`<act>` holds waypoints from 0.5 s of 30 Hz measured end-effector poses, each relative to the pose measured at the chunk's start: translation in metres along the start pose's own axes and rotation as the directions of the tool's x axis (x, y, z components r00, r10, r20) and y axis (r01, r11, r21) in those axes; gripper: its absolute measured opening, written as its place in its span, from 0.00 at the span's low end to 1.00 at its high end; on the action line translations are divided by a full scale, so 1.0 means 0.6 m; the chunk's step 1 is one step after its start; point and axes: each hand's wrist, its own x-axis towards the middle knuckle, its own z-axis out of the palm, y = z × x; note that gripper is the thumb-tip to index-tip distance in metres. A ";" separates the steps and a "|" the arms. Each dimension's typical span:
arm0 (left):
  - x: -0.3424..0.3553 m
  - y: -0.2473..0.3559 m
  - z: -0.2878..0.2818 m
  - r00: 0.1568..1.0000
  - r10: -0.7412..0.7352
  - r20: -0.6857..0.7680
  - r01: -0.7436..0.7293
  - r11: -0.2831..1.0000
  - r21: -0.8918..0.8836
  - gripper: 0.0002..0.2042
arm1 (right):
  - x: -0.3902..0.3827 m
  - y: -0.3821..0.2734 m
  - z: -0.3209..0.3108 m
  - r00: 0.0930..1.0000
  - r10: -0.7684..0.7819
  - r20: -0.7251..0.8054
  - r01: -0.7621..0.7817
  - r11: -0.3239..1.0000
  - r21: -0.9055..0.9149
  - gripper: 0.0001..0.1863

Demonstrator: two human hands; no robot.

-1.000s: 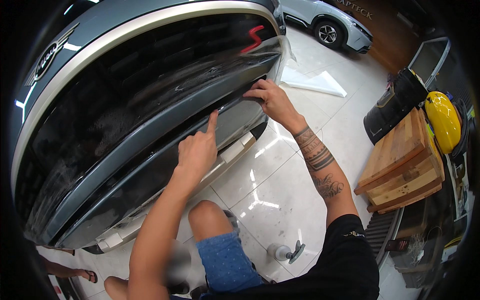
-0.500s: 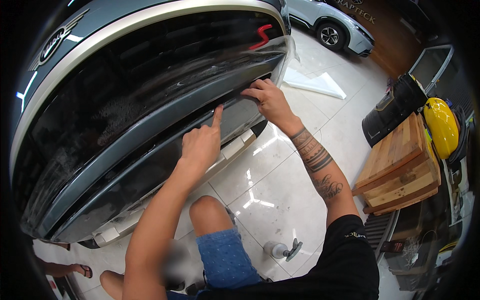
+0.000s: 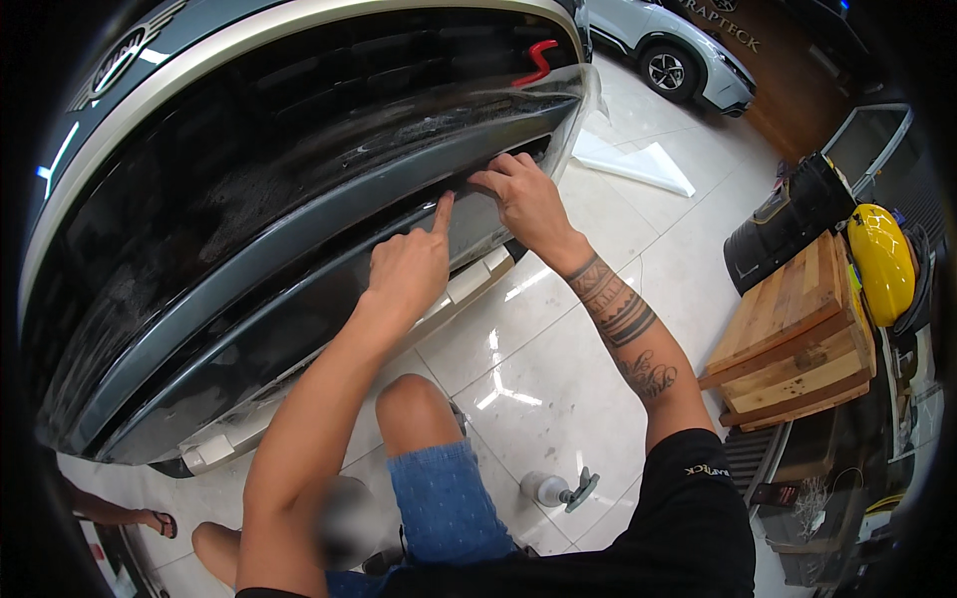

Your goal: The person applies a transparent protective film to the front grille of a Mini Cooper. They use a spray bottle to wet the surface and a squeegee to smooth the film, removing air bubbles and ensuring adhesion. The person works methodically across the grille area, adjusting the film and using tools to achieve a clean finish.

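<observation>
A car's front bumper (image 3: 329,214) in dark blue-grey fills the left of the view, with a thin clear film (image 3: 585,105) over it, wrinkled and standing loose at its right end. My left hand (image 3: 411,264) reaches to the bumper's long dark slot (image 3: 334,249). Its index finger is stretched out with the tip on the slot's lower edge; the other fingers are curled, and nothing is held. Just right of it, my right hand (image 3: 525,199) has its fingers bent and thumb close together at the slot's edge, apparently pinching the film there. Its fingertips are partly hidden.
On the tiled floor lies white sheeting (image 3: 643,167), and a spray bottle (image 3: 548,488) stands near my knee. A wooden box (image 3: 788,334), a black container (image 3: 788,224) and a yellow rounded object (image 3: 881,264) are at the right. Behind is a silver car (image 3: 678,55); another person's foot (image 3: 159,520) shows lower left.
My right hand has moved slightly left along the slot, closer to my left index finger. My left fingertip has shifted slightly right and up in the picture; the view has also shifted a little.
</observation>
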 end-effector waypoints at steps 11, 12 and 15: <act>-0.089 -0.052 0.065 0.857 0.251 -0.450 -0.101 0.938 0.332 0.23 | -0.017 0.032 -0.019 0.995 -0.094 0.027 0.086 0.971 0.221 0.21; -0.086 -0.049 0.063 0.859 0.240 -0.452 -0.093 0.941 0.324 0.20 | -0.024 0.027 -0.019 0.993 -0.113 0.031 0.103 0.967 0.233 0.22; -0.084 -0.037 0.062 0.856 0.212 -0.471 -0.076 0.954 0.291 0.10 | -0.023 -0.008 -0.002 0.993 -0.120 -0.019 0.122 0.979 0.162 0.22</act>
